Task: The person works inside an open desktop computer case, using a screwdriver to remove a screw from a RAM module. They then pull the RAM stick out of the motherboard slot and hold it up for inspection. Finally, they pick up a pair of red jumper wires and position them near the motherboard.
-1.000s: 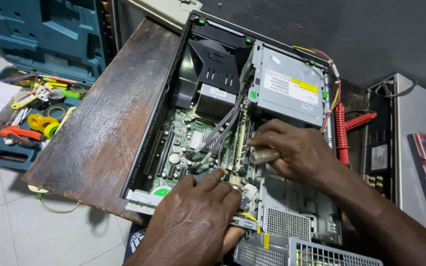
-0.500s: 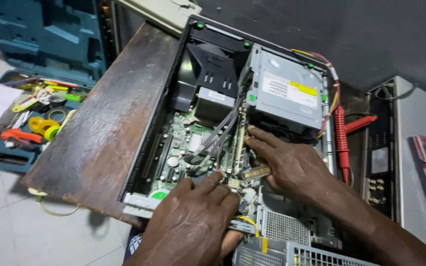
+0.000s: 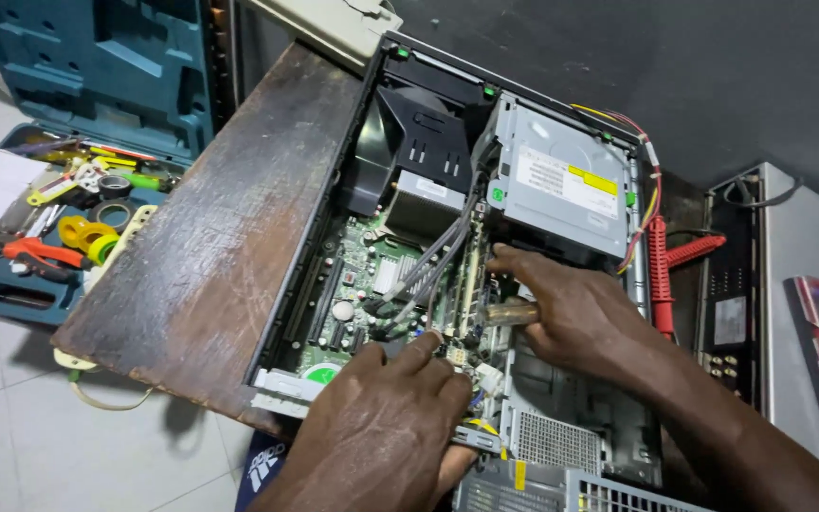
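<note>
Scarred wooden board point(image 3: 210, 246) over a tiled floor, open computer case point(image 3: 372, 171) lying flat on it. Left hand point(image 3: 381, 427) clamped on the case's near edge, seemingly to steady it. Right hand point(image 3: 571, 313) closed around a translucent screwdriver handle point(image 3: 509, 313), lying roughly level, long axis pointing left over the green motherboard point(image 3: 372, 284).

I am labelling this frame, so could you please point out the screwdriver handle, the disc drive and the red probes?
screwdriver handle point(image 3: 512, 312), head view, clear amber grip.
disc drive point(image 3: 561, 185), head view, grey metal top.
red probes point(image 3: 659, 275), head view, ribbed shaft.
</note>
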